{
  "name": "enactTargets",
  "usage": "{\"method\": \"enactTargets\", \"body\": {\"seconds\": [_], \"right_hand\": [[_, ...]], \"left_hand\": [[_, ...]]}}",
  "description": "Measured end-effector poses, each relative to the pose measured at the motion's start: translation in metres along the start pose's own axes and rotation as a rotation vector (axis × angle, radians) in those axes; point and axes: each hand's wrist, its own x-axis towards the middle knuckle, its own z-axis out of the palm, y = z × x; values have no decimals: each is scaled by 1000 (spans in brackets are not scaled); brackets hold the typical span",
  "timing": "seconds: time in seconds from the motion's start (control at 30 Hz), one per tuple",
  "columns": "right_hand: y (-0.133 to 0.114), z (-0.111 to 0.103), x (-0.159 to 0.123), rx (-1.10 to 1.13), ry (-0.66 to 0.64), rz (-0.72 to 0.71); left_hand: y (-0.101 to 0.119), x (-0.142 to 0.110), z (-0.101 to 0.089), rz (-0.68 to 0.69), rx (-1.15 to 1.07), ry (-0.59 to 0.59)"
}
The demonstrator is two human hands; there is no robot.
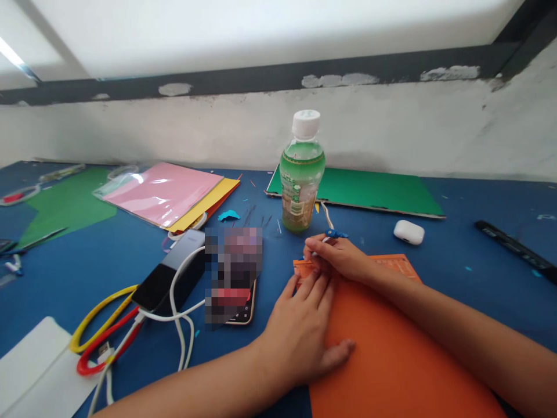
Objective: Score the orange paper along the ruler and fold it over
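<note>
Orange sheet (391, 360) pinned flat at six o'clock, marked along its far edge by a pen.

Pressed on the sheet's left part is the left hand (300, 337), fingers spread wide and flat; at twelve o'clock from it the right hand (339, 255) is closed on a white pen (327, 232) with a blue clip, tip at the sheet's far-left corner. For a clean line, the sheet is best kept weighted close to the tip — any slip would skew the mark. Printed marks along the sheet's far edge are too small to be read. Just beyond, a green bottle (300, 180) stands upright — its label cannot be made out. White earbuds case (409, 232) at two o'clock; a phone (241, 302) at nine o'clock.
</note>
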Motion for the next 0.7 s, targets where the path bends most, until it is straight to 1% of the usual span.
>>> {"method": "enactTargets", "body": {"seconds": [0.07, 0.2, 0.33, 0.47, 0.6, 0.7], "right_hand": [[-1, 0, 0, -20, 3, -5], [-2, 1, 0, 20, 12, 20], [0, 1, 0, 1, 14, 7], [1, 0, 0, 36, 22, 37], [1, 0, 0, 16, 30, 19], [0, 1, 0, 42, 26, 33]], "left_hand": [[0, 0, 0, 2, 5, 10], [0, -1, 0, 10, 7, 20], [0, -1, 1, 15, 17, 32], [-1, -1, 1, 22, 25, 45], [-1, -1, 1, 16, 21, 40], [-1, -1, 1, 11, 21, 32]]}}
